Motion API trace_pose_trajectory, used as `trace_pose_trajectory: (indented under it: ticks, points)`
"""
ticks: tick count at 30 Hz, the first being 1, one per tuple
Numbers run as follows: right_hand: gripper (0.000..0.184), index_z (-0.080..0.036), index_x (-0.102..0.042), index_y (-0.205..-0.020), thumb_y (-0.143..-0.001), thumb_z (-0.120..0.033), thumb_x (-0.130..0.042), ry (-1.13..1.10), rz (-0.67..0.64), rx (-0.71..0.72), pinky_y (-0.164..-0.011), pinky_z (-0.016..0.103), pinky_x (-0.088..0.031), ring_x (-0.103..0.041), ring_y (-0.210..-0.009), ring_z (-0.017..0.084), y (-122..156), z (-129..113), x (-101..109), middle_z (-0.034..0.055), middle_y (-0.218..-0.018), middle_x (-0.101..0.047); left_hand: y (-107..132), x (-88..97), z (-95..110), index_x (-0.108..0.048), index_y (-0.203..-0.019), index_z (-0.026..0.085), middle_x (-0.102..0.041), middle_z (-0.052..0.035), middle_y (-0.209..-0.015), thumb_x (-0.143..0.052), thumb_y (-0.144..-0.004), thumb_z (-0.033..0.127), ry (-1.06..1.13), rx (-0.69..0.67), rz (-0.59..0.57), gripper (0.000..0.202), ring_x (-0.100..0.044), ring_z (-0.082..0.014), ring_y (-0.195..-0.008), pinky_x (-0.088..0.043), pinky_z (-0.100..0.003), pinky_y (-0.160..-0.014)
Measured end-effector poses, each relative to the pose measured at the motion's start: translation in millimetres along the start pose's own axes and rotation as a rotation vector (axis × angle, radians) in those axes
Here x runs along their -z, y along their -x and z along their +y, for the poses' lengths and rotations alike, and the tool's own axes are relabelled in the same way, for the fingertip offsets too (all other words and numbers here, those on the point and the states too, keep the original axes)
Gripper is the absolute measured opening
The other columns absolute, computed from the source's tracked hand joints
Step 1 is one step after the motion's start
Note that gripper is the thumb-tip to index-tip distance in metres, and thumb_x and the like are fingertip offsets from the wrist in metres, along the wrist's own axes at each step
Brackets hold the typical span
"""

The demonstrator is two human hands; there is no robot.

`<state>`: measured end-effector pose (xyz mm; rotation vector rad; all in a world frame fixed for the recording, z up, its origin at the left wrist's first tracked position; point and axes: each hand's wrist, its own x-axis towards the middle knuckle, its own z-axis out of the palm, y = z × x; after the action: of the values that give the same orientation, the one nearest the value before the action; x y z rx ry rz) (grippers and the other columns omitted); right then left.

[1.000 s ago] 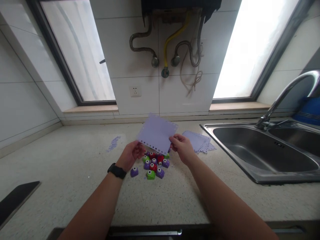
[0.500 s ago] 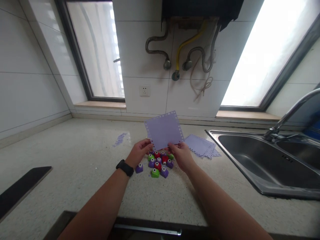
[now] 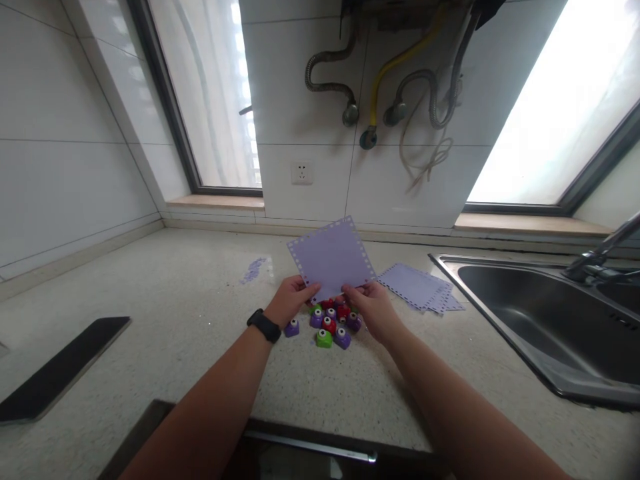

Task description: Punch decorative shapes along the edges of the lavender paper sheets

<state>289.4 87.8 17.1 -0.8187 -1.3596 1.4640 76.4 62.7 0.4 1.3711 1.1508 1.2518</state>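
Note:
A purple sheet of paper [image 3: 332,259], with rows of small punched holes along several edges, is held up and tilted above the counter. My left hand [image 3: 293,298] pinches its lower left corner, a dark watch on the wrist. At the lower right edge, my right hand [image 3: 370,303] grips the same sheet between thumb and fingers. Below the paper sit several small craft punches in red, green and purple, among them a green punch [image 3: 324,339] and a purple punch [image 3: 292,327] beside my left wrist. The sheet and hands hide some of the punches.
More punched purple sheets [image 3: 417,287] lie fanned to the right, by the steel sink [image 3: 505,340]. Tiny purple paper bits [image 3: 254,269] are scattered at the left. A black flat panel [image 3: 65,367] lies on the counter [image 3: 200,347] at far left. Pipes hang on the wall behind.
The view has shifted, so the scene sits further right. My left thumb now reaches further over the sheet's lower edge, and both hands still hold the sheet.

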Motion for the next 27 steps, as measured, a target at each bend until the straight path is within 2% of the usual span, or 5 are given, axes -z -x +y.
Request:
trace_pose_trajectory:
  ticks: [4,8,14,20,27]
  points:
    - [0.03,-0.02,-0.071,-0.087,-0.075,-0.043,-0.085,0.0,0.026,0.016,-0.057,0.03,-0.054,-0.071,-0.061,0.02,0,-2,-1,0.0051,-0.071,-0.078,3,-0.4,2,-0.065,-0.131,0.018,-0.068,-0.0107,-0.131,-0.069,-0.099,0.036,0.019,-0.011,-0.005,0.037,-0.07,-0.0278,-0.108,-0.061,-0.049,-0.089]
    - [0.033,-0.021,-0.069,-0.09,-0.073,-0.044,-0.085,0.001,0.013,0.041,-0.057,0.031,-0.055,-0.072,-0.065,0.021,3,-6,-1,0.0027,-0.07,-0.076,7,-3.8,8,-0.077,-0.094,0.013,-0.077,-0.007,-0.085,-0.082,-0.085,0.046,0.067,-0.053,0.002,0.035,-0.073,-0.0271,-0.081,-0.06,-0.042,-0.078]
    - [0.03,-0.02,-0.071,-0.092,-0.075,-0.041,-0.084,0.011,-0.052,0.069,-0.061,0.031,-0.056,-0.071,-0.067,0.019,7,-10,-3,0.0004,-0.071,-0.073,16,-12.0,23,-0.077,-0.113,0.022,-0.083,-0.006,-0.106,-0.086,-0.079,0.039,0.124,-0.156,0.087,0.039,-0.069,-0.0303,-0.12,-0.05,-0.045,-0.108]
    - [0.029,-0.021,-0.071,-0.094,-0.079,-0.043,-0.08,0.109,-0.047,0.155,-0.065,0.034,-0.058,-0.07,-0.069,0.019,6,-14,0,0.0029,-0.081,-0.075,16,-12.7,27,-0.078,-0.113,0.023,-0.084,-0.0065,-0.1,-0.086,-0.078,0.038,0.102,-0.174,0.147,0.039,-0.071,-0.0323,-0.117,-0.05,-0.048,-0.107]
    - [0.026,-0.02,-0.066,-0.085,-0.083,-0.045,-0.076,0.181,-0.022,0.275,-0.059,0.03,-0.053,-0.063,-0.06,0.014,5,-24,9,0.0004,-0.074,-0.069,16,-9.4,25,-0.079,-0.107,0.021,-0.083,-0.0064,-0.092,-0.088,-0.075,0.041,0.04,-0.169,0.196,0.038,-0.075,-0.0333,-0.104,-0.056,-0.049,-0.098]
